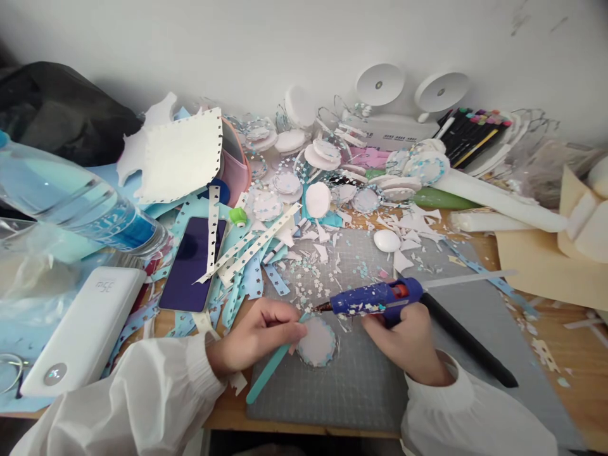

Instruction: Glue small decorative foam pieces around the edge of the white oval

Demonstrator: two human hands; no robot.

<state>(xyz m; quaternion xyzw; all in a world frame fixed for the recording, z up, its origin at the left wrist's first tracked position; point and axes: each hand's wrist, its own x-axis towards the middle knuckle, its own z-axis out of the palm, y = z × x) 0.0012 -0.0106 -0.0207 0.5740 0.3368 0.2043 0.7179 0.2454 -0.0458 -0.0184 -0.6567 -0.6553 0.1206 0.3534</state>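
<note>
My left hand point(259, 335) pinches a narrow teal strip point(268, 375), whose lower end slants down to the left over the grey cutting mat point(361, 396). Wrapped round the handle of a blue glue gun point(365, 299) is my right hand point(406, 335). The gun points left, and its dark nozzle is close to the strip's upper end, just beyond my left fingertips; whether they touch I cannot tell. A round white disc point(317, 342) edged with small pale blue pieces lies on the mat, beside my left fingertips and below the nozzle.
Decorated discs point(287, 182) and paper scraps point(320, 253) crowd the back. On the left are a bottle point(80, 202), a phone point(187, 266), a power bank point(85, 329) and cut strips point(256, 244). A black rod point(468, 339) lies right, markers point(475, 136) behind.
</note>
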